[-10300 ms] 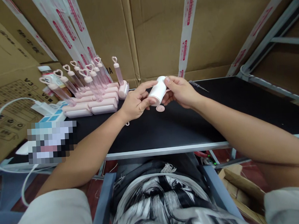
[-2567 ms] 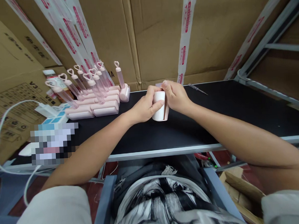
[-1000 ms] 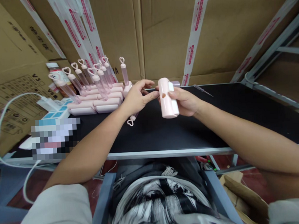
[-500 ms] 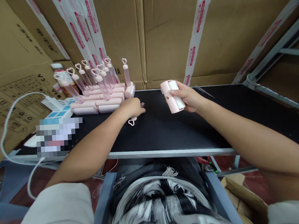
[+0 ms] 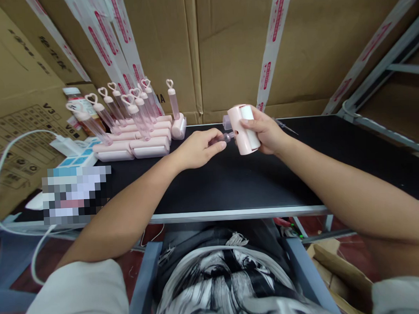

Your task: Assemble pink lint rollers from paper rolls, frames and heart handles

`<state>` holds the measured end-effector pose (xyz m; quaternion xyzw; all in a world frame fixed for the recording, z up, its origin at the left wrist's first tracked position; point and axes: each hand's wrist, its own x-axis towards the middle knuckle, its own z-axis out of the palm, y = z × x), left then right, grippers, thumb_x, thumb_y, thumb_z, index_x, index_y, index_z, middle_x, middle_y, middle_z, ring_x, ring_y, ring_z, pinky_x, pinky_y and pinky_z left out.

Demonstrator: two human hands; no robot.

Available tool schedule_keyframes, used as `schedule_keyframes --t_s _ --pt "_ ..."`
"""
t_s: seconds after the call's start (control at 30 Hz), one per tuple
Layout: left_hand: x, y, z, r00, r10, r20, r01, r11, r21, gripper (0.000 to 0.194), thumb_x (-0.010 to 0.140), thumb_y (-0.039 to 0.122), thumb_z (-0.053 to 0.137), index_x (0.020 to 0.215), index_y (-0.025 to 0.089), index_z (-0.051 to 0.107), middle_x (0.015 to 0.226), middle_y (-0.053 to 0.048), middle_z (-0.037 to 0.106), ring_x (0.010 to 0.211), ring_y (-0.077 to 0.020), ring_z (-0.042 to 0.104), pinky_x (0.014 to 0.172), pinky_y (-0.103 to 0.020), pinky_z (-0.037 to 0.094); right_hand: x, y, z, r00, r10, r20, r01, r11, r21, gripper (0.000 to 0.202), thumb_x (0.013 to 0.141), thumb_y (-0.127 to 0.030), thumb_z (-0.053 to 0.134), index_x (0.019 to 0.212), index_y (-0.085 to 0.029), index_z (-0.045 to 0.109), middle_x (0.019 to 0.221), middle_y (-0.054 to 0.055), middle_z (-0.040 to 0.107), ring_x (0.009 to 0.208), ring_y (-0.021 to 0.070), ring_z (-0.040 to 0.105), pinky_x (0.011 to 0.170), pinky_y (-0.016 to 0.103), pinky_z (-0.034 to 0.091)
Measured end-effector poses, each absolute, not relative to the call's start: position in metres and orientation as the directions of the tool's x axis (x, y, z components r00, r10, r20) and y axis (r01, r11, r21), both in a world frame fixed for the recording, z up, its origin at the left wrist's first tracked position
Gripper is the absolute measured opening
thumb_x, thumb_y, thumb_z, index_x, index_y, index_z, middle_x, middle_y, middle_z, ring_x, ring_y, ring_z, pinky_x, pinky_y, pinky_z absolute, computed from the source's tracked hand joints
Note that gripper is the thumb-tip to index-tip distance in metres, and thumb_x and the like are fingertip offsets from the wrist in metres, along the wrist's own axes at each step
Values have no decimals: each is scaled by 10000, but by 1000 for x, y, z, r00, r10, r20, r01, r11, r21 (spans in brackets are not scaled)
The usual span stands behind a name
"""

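Observation:
My right hand (image 5: pixel 266 133) is closed around a pink lint roller head (image 5: pixel 241 131) with a white roll, held above the black table. A small round hole in its casing faces left. A translucent lilac piece (image 5: pixel 226 122) sticks out at its left side. My left hand (image 5: pixel 204 148) pinches a translucent pink handle (image 5: pixel 228 137), mostly hidden by the fingers. The handle's tip points at the hole; whether it touches the casing I cannot tell. Left of my hands stand several lint rollers (image 5: pixel 149 144) with upright handles ending in heart-shaped loops. One lint roller (image 5: pixel 178 126) is a little apart.
A white and blue power strip (image 5: pixel 76 155) with a plugged-in white cable lies at the left, beside a blurred-out object (image 5: pixel 76 194). A bottle (image 5: pixel 73 101) stands behind. A thin pointed tool (image 5: pixel 285 126) lies behind my right hand. Cardboard (image 5: pixel 232 48) walls the back.
My left hand has lifted the handle from the table and carried it right, up to the roller head. My right hand has stayed nearly in place, still holding the roller head.

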<state>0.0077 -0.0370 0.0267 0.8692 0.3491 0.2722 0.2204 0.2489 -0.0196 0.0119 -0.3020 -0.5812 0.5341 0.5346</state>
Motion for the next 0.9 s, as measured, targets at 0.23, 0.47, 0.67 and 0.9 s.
schedule_keyframes --t_s 0.23,0.47,0.67,0.9 --pt "7 -39 30 633 715 298 493 -669 556 382 1067 517 489 1023 187 677 807 -6 629 758 -181 564 733 -327 396 249 -22 12 -234 921 311 -214 263 -941 656 692 -491 979 1224 -322 634 949 -8 701 754 208 670 643 368 641" --pt "8 -38 29 649 724 236 545 -658 519 392 1068 521 468 1019 195 680 807 -6 627 761 -188 582 744 -339 411 247 -26 11 -293 923 251 -192 200 -961 665 693 -506 976 1226 -324 623 1047 5 731 730 221 696 612 425 677" --pt "6 -36 31 667 710 228 552 -675 489 418 1070 536 444 1019 194 678 881 -39 686 819 -213 630 793 -355 459 243 -29 12 -260 928 266 -141 236 -962 625 729 -532 962 1198 -320 607 957 -2 707 683 218 681 583 406 642" --pt "1 -30 30 699 690 189 559 -692 456 403 1068 527 470 1003 194 686 911 -47 718 844 -221 660 797 -349 473 236 -27 3 -226 925 305 -79 294 -952 591 735 -506 942 1190 -307 621 1025 9 686 844 228 659 752 411 637"
